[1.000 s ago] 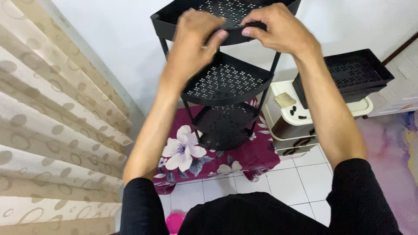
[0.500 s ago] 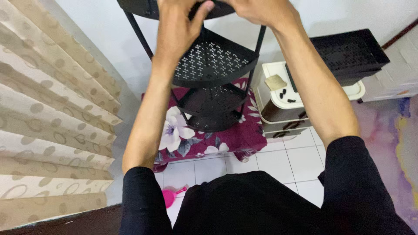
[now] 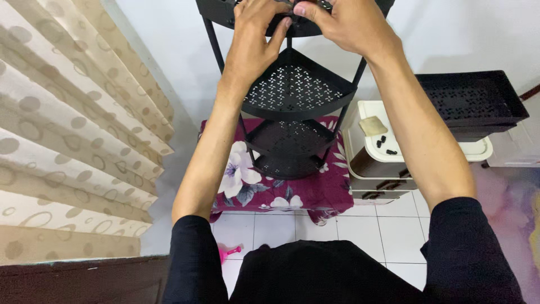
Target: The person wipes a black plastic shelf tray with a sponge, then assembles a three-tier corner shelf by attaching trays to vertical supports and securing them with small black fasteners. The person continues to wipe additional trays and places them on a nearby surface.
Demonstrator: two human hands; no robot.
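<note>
Black perforated metal, the corner rack (image 3: 292, 107) stood on a flowered maroon cloth (image 3: 292, 188) straight ahead of me, and both my hands were close together on the front rim of its top shelf (image 3: 225, 11), left hand (image 3: 256, 39) and right hand (image 3: 346, 25) each pinched on that thin edge. It looked stiff, light and top-heavy, best gripped by rim or posts. Room was tight: curtain (image 3: 67, 141) left of my left arm, wall behind, white container (image 3: 388, 155) and loose black tray (image 3: 472, 104) right of my right arm.
</note>
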